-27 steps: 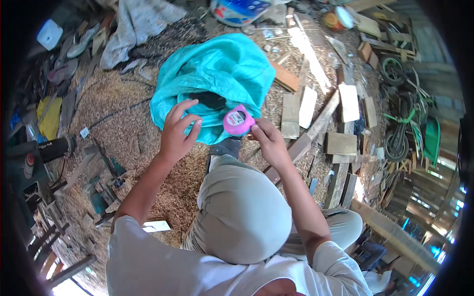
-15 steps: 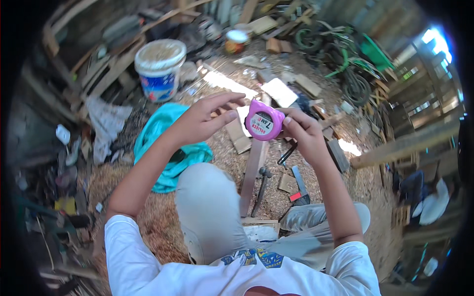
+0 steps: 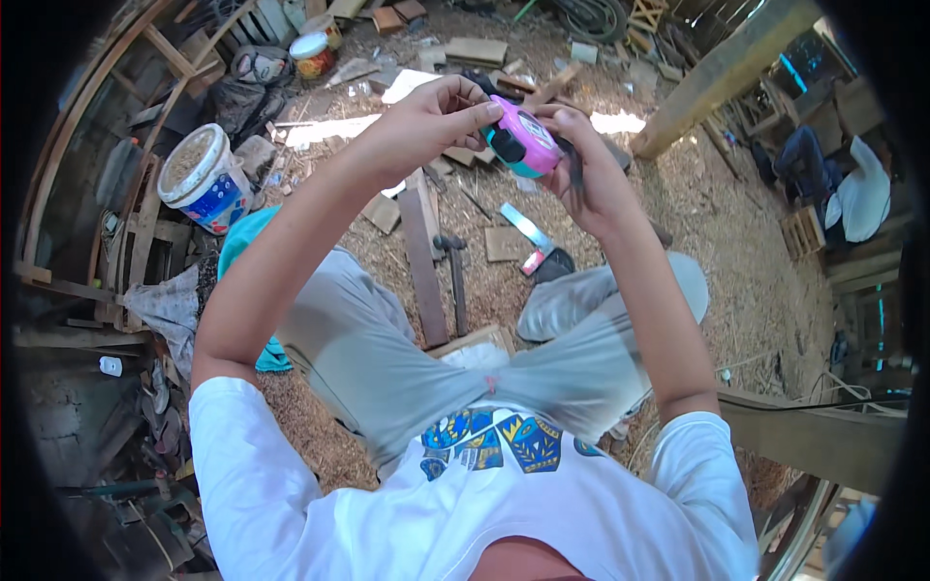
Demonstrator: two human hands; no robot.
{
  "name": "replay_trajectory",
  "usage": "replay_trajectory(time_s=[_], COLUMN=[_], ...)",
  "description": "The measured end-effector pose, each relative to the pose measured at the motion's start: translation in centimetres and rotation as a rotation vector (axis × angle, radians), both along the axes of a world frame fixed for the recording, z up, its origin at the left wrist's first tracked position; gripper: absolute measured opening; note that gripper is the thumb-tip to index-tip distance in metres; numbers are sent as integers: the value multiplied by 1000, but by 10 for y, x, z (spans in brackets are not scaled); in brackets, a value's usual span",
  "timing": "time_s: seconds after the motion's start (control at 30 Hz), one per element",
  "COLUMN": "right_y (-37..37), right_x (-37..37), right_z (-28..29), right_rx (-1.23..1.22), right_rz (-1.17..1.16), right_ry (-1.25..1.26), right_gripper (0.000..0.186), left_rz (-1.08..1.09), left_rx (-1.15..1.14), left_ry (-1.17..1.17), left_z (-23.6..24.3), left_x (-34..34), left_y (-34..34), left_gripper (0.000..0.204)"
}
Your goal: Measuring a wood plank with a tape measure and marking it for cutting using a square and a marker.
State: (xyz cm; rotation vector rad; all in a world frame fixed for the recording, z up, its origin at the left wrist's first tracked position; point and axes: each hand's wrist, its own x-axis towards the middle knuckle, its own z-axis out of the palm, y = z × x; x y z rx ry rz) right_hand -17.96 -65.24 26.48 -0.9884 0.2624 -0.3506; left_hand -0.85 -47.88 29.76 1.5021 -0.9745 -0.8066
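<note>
A pink tape measure with a teal underside and a black button is held up in front of me, turned partly on its side. My left hand pinches its left end, thumb pressed near the edge. At the opposite end, the fingers of my right hand grip the case. A dark slim object, blurred, hangs by the right palm. Below, between my legs, a dark reddish wooden bar lies beside a hammer. To their right are a square-like tool with a blue-grey blade and a small wood block.
Sawdust and wood scraps cover the ground. A white-and-blue bucket stands at the left, near teal cloth. A thick wooden post slants at the upper right. A smaller paint tin sits at the back.
The tape measure has tilted, now showing its teal side and black button. My left hand has closed onto it from the left. The view has shifted, bringing more of my lap in.
</note>
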Motion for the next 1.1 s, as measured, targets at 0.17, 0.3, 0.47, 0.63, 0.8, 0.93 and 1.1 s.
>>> replay_trajectory(time_s=[0.17,0.3,0.47,0.63,0.8,0.93,1.1], right_y=[-19,-15,-36,-26,-3,24,35], right_x=[-15,-15,-17,-23,-22,-10,10], right_z=[-48,-64,-97,-145,-158,-163,-185], right_rx=[-624,-298,-319,-328,-302,-232,-611], right_rz=[174,160,320,460,758,673,536], right_ry=[262,184,214,506,586,639,676], right_gripper=[76,67,58,46,41,40,47], left_rz=[29,-37,1,103,53,67,133], left_rx=[213,323,492,219,263,328,311], left_ry=[92,91,-169,-141,107,129,174], left_z=[-42,-37,-17,-1,-39,-66,-65], left_x=[1,-6,5,75,78,99,129], left_y=[-36,-49,-53,-22,-7,10,34], left_gripper=[39,36,37,38,33,31,33])
